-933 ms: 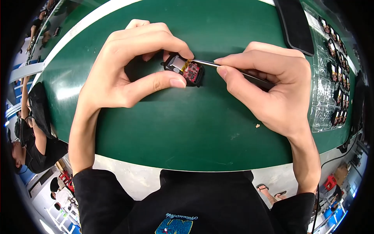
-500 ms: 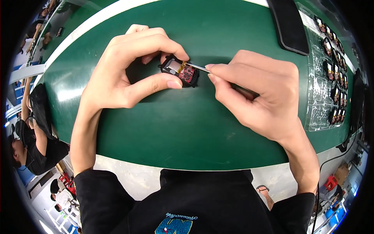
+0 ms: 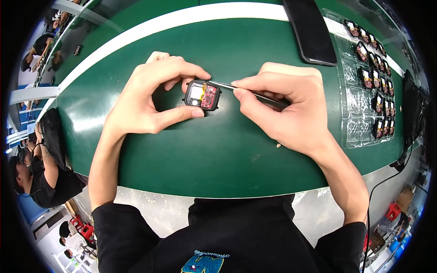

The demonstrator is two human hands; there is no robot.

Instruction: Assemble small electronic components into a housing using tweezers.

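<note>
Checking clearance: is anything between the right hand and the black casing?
Only the slim metal tool in the right hand, its tip near the upper edge of the black casing; nothing else visibly intervenes.

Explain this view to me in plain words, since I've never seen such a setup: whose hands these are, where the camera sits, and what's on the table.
There is no robot here; both bare hands belong to the person wearing the camera. It sits on their head, looking down through a wide fisheye lens, so straight edges look bent.

The left hand holds a small open black case with a red circuit board inside. The right hand grips a slim metal tool, its tip at the case's upper edge.

On the green table lie a flat black slab and a clear plastic tray holding similar cases.
</note>
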